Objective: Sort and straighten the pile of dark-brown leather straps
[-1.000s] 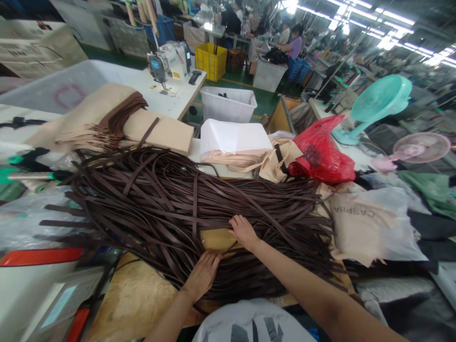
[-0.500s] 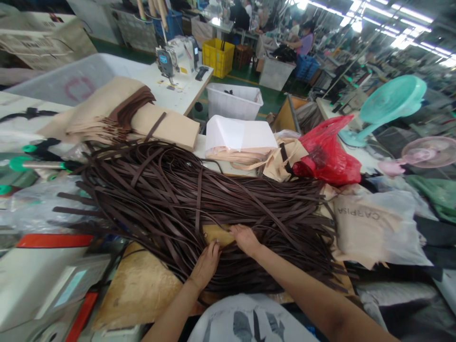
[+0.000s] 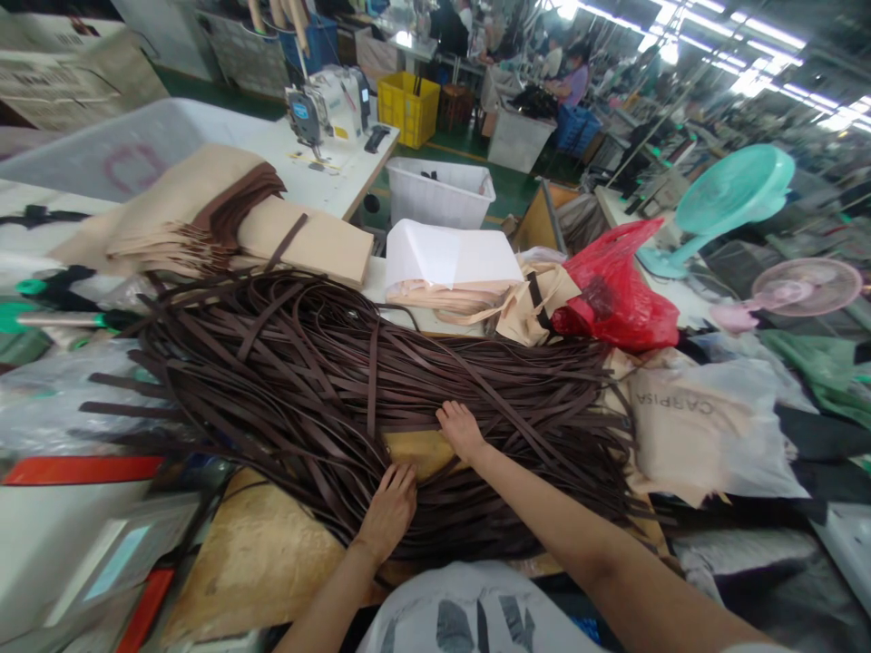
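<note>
A wide, tangled heap of dark brown straps (image 3: 327, 363) lies across a tan board (image 3: 272, 553). Between my hands a gap in the heap bares a yellowish patch of surface (image 3: 415, 453). My left hand (image 3: 391, 508) rests on the straps at the near side of this gap, palm down, its fingers laid out over them. On the far right side of the gap, my right hand (image 3: 461, 433) touches the straps with its fingers slightly apart. Neither hand shows a strap wrapped in its fingers. The fingertips' undersides are hidden.
Beyond the heap sit stacked beige pieces (image 3: 306, 236), a white-topped stack (image 3: 449, 258) and a red plastic bag (image 3: 619, 290). A printed beige bag (image 3: 687, 426) lies right, beneath a green fan (image 3: 735, 190). A sewing machine (image 3: 333, 109) stands behind; a white device (image 3: 102, 553) is near left.
My right hand has moved slightly up and away from my left, which has shifted a little toward me. The yellowish gap between them looks wider. The whole view has shifted slightly.
</note>
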### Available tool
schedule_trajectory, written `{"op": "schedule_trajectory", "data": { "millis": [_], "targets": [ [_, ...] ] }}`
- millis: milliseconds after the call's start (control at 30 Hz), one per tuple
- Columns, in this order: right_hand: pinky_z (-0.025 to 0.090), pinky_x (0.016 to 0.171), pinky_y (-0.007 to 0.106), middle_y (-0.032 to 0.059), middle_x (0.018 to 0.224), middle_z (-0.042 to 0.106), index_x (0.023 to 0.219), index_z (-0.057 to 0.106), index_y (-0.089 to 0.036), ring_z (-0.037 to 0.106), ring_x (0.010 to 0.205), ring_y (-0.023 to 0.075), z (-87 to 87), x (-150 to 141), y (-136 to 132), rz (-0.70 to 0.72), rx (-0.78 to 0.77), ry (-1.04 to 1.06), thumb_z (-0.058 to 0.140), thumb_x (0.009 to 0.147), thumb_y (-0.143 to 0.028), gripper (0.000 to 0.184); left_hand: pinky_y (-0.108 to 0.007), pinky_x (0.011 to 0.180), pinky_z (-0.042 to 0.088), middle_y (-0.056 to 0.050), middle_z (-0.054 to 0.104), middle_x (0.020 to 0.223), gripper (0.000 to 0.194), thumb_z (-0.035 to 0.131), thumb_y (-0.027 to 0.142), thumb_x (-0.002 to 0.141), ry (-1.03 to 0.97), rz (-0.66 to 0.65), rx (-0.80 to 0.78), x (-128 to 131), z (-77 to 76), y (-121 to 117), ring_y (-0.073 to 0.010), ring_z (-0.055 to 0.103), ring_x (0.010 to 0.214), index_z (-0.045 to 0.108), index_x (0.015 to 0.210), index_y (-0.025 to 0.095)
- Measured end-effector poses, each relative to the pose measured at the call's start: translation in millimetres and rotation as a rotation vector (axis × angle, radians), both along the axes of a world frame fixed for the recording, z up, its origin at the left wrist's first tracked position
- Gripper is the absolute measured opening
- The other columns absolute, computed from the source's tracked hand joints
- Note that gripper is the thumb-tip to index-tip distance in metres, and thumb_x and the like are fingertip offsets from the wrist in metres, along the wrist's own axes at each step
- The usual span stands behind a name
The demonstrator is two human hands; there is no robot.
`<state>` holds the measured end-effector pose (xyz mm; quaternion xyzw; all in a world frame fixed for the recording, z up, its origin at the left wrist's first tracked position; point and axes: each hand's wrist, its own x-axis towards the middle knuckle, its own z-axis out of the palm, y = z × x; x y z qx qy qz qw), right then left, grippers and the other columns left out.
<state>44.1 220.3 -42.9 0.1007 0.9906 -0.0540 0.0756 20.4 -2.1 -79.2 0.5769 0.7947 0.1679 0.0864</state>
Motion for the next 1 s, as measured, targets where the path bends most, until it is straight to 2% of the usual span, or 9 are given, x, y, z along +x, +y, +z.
{"op": "schedule_trajectory", "data": {
  "millis": [100,200,333,433,567,667,767,833,1000],
  "targets": [
    [0.040,0.092,0.039,0.0106,0.105,0.059,0.102,0.060,-0.016,0.050,0.103,0.0247,-0.3,5,1,0.049,-0.010,0.019,0.055,0.089,-0.016,0.015,-0.044,0.099,0.043,-0.012,0.062,0.112,0.032,0.034,0.010,0.091,-0.006,0.001,0.004,-1,0.3,-2,-0.0231,0.055,0.108,0.062,0.107,0.012],
    [0.041,0.089,0.038,0.0106,0.104,0.060,0.107,0.060,-0.016,0.052,0.100,0.0233,2.5,14,2,0.061,-0.027,0.037,0.047,0.093,-0.018,0.019,-0.041,0.097,0.045,-0.013,0.059,0.116,0.031,0.035,0.013,0.092,-0.011,0.031,0.004,0,0.5,-4,-0.0230,0.055,0.107,0.058,0.113,0.011],
    [0.039,0.091,0.040,0.0132,0.108,0.059,0.114,0.056,-0.015,0.051,0.103,0.0243,7.3,26,-6,0.077,-0.050,0.049,0.040,0.094,-0.012,0.026,-0.041,0.098,0.045,-0.017,0.049,0.128,0.044,0.037,0.018,0.093,-0.015,0.079,0.009,2,-1.8,-5,-0.0257,0.050,0.116,0.038,0.136,0.010],
    [0.041,0.089,0.036,0.0101,0.101,0.062,0.113,0.057,-0.016,0.054,0.096,0.0218,7.0,42,-27,0.166,-0.095,0.014,0.044,0.091,-0.008,0.027,-0.042,0.095,0.046,-0.017,0.042,0.131,0.051,0.037,0.018,0.093,-0.012,0.110,0.007,2,-3.8,-3,-0.0250,0.051,0.114,0.027,0.143,0.016],
    [0.046,0.074,0.024,0.0000,0.086,0.062,0.100,0.063,-0.023,0.058,0.079,0.0146,2.3,58,-47,0.286,-0.166,-0.049,0.052,0.090,-0.018,0.015,-0.041,0.091,0.047,-0.013,0.052,0.113,0.039,0.037,0.011,0.089,-0.012,0.057,0.000,-1,-1.2,0,-0.0235,0.053,0.103,0.050,0.125,0.016],
    [0.047,0.075,0.024,0.0025,0.096,0.061,0.100,0.062,-0.022,0.058,0.087,0.0156,1.8,45,-34,0.193,-0.136,-0.025,0.049,0.094,-0.027,0.016,-0.041,0.088,0.047,-0.011,0.056,0.102,0.026,0.039,0.011,0.088,-0.009,0.030,-0.009,-3,3.4,-1,-0.0237,0.053,0.096,0.061,0.103,0.013],
    [0.045,0.085,0.033,0.0100,0.109,0.056,0.116,0.056,-0.017,0.052,0.102,0.0222,3.0,18,-12,0.046,-0.057,0.028,0.048,0.094,-0.023,0.024,-0.044,0.094,0.044,-0.013,0.056,0.115,0.028,0.038,0.010,0.088,0.001,0.005,-0.006,-4,5.1,-1,-0.0265,0.050,0.107,0.060,0.105,0.011],
    [0.043,0.088,0.036,0.0105,0.107,0.056,0.114,0.056,-0.016,0.050,0.103,0.0244,2.7,2,-4,0.011,-0.025,0.040,0.054,0.090,-0.019,0.024,-0.045,0.101,0.040,-0.014,0.056,0.119,0.029,0.038,0.008,0.087,0.005,-0.022,0.001,-5,3.8,0,-0.0268,0.048,0.114,0.059,0.107,0.009],
    [0.042,0.085,0.034,0.0081,0.103,0.056,0.108,0.057,-0.018,0.051,0.097,0.0228,-3.0,-16,-7,0.007,0.012,0.058,0.060,0.087,-0.020,0.021,-0.044,0.104,0.039,-0.010,0.062,0.106,0.027,0.039,0.009,0.087,-0.004,-0.046,0.012,-7,0.0,0,-0.0229,0.055,0.107,0.061,0.102,0.012]
  ]
}}
